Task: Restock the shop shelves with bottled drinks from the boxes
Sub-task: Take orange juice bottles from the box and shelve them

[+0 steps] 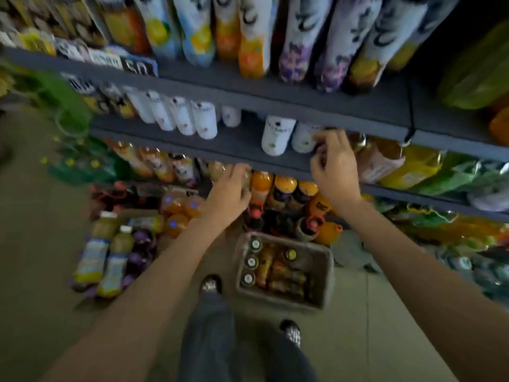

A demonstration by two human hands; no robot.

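My right hand [332, 164] is raised at the front edge of the middle shelf [239, 146], fingers curled round a small dark bottle [319, 151] beside two white bottles [276, 135]. My left hand [230, 191] reaches under that shelf, fingers curled on a bottle [246, 179] in the lower row next to orange drinks [261, 186]. An open cardboard box [327, 271] with several bottles stands on the floor below my hands.
Tall juice bottles [253, 37] fill the top shelf. Shrink-wrapped bottle packs [110, 257] lie on the floor at left. Green and yellow bags [440, 172] crowd the right shelves. My feet [210, 285] stand close to the box.
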